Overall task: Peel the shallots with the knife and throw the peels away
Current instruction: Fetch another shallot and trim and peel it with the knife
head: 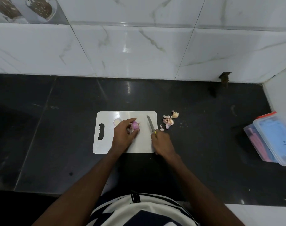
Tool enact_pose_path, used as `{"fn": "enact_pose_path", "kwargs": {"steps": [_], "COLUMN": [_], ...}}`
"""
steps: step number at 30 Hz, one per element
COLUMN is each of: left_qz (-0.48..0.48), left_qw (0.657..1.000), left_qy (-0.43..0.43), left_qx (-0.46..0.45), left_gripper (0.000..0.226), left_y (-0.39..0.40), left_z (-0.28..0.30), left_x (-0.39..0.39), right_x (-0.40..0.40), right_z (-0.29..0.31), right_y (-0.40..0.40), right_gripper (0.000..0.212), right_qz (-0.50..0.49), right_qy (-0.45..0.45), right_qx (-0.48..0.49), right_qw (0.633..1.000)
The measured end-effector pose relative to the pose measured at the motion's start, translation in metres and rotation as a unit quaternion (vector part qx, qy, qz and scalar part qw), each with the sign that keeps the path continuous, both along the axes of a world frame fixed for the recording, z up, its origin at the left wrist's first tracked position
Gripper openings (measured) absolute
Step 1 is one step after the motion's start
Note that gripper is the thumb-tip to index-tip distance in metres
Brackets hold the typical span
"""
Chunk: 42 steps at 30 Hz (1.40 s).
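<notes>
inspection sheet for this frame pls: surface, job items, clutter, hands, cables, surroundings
Surface: dark stone counter, a few small crumbs; white cutting board in the middle.
Job's things: purple shallot on the board; knife, blade over the board's right part; pale round piece left of the shallot; pile of peels on the counter right of the board, not yet thrown away.
Clutter: clear plastic containers at right edge.
Grippers: left hand holds the shallot; right hand grips the knife handle.
Cables: nothing seen.
Surroundings: white marbled wall tiles behind.
</notes>
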<state>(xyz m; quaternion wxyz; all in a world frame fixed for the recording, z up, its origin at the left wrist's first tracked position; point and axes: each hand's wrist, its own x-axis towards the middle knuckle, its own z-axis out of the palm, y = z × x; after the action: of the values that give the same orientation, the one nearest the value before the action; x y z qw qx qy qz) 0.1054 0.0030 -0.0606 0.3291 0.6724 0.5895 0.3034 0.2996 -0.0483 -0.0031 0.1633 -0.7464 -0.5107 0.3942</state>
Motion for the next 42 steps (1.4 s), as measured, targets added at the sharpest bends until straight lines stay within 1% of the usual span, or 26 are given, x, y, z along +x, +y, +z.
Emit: {"fn": "enact_pose_path", "kwargs": {"steps": [3, 6, 9, 11, 12, 15, 18, 22, 24, 26, 31, 35, 42], "left_qz": [-0.010, -0.022, -0.007, -0.001, -0.008, -0.038, -0.009, 0.005, 0.016, 0.026, 0.052, 0.046, 0.041], "left_qw": [1.000, 0.999, 1.000, 1.000, 1.000, 0.997, 0.998, 0.998, 0.998, 0.998, 0.997, 0.995, 0.997], "left_qy": [0.014, 0.015, 0.026, 0.021, 0.021, 0.029, 0.025, 0.020, -0.010, -0.038, -0.059, -0.082, -0.059], "left_qx": [0.011, 0.019, 0.011, -0.001, 0.006, 0.055, 0.051, 0.064, 0.058, 0.044, 0.013, 0.020, 0.040], "left_gripper": [0.042, 0.036, 0.041, 0.046, 0.045, 0.035, 0.026, 0.024, 0.021, 0.023, 0.033, 0.030, 0.028], "left_y": [-0.003, -0.004, -0.001, 0.003, 0.004, 0.006, 0.005, 0.003, 0.000, -0.004, -0.005, -0.005, 0.000], "left_z": [0.003, 0.001, 0.000, 0.001, 0.002, -0.001, 0.002, 0.004, 0.003, 0.001, -0.004, -0.004, -0.015], "left_x": [0.003, 0.001, 0.003, 0.004, 0.003, -0.004, -0.003, -0.005, -0.008, -0.009, -0.010, -0.005, 0.001], "right_x": [-0.015, -0.027, -0.037, -0.041, -0.042, -0.045, -0.045, -0.050, -0.054, -0.057, -0.060, -0.059, -0.058], "right_z": [-0.003, -0.007, -0.011, -0.015, -0.017, -0.020, -0.020, -0.019, -0.020, -0.022, -0.028, -0.031, -0.031], "right_y": [-0.003, -0.003, 0.000, 0.002, 0.003, 0.002, -0.001, -0.003, -0.002, 0.000, 0.008, 0.006, 0.004], "right_gripper": [0.024, 0.023, 0.024, 0.025, 0.025, 0.029, 0.034, 0.032, 0.031, 0.031, 0.030, 0.030, 0.027], "right_qz": [0.031, 0.068, 0.077, 0.070, 0.063, 0.055, 0.054, 0.067, 0.076, 0.091, 0.121, 0.121, 0.108], "right_qy": [-0.034, -0.122, -0.161, -0.164, -0.163, -0.169, -0.175, -0.182, -0.183, -0.195, -0.215, -0.214, -0.210], "right_qx": [-0.007, -0.007, 0.004, -0.006, -0.006, -0.005, 0.000, 0.016, 0.026, 0.039, 0.044, 0.046, 0.047], "right_qw": [0.999, 0.990, 0.984, 0.984, 0.985, 0.984, 0.983, 0.981, 0.980, 0.976, 0.968, 0.968, 0.971]}}
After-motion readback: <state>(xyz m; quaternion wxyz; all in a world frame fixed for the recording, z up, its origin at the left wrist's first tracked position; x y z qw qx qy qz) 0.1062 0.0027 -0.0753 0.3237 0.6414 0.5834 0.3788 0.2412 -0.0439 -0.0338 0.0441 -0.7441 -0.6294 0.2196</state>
